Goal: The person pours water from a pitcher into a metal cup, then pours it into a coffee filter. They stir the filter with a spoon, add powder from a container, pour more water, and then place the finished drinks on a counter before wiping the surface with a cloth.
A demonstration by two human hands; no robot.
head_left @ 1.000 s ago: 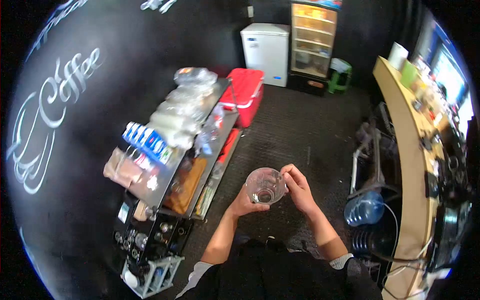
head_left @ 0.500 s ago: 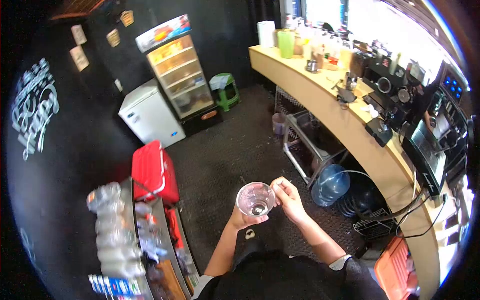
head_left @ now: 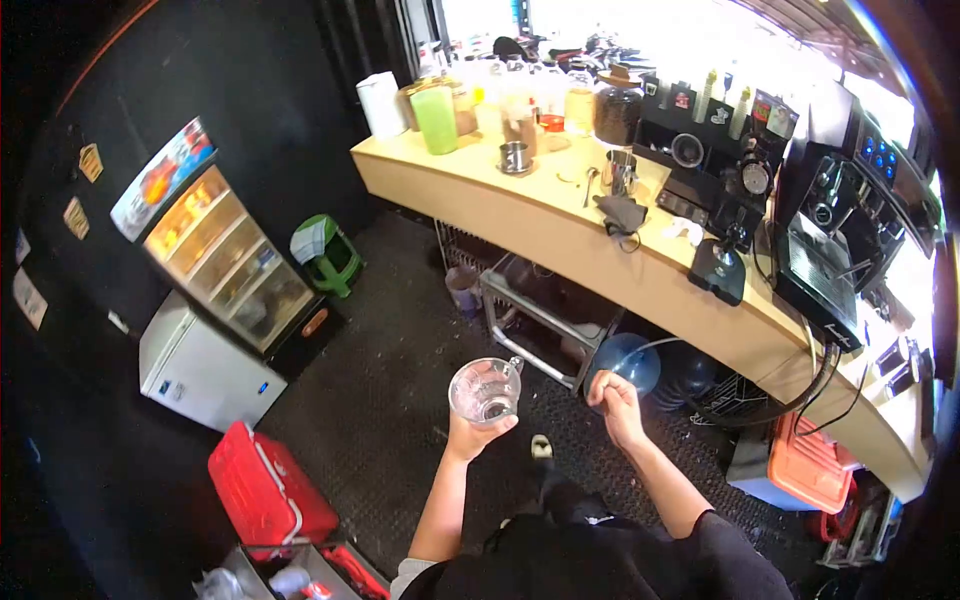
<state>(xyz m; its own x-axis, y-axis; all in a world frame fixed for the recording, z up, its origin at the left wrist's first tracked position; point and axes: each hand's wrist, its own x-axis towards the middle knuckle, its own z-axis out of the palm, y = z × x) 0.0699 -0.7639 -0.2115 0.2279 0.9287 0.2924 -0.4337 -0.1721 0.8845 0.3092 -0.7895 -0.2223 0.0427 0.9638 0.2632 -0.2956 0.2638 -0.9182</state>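
Note:
My left hand (head_left: 472,435) is closed around the lower side of a clear glass measuring cup (head_left: 484,392) with a handle. The cup is tilted toward me and I see down into it; whether it holds any liquid is hard to tell. Its handle (head_left: 516,366) points to the upper right, and no hand touches it. Off to the right, my right hand (head_left: 618,408) hangs in the air apart from the cup, its fingers curled in with nothing showing in them.
A curved wooden counter (head_left: 590,265) carries jars, a green pitcher (head_left: 434,120), a metal pitcher (head_left: 620,172), a grinder and an espresso machine (head_left: 825,250). Below it stand a metal rack (head_left: 540,355) and a blue water bottle (head_left: 628,365). A red cooler (head_left: 270,490) is at lower left.
My right hand has let go of the cup's handle and moved right. The view has turned toward the counter, and the shelf of bottles at left has mostly left the frame.

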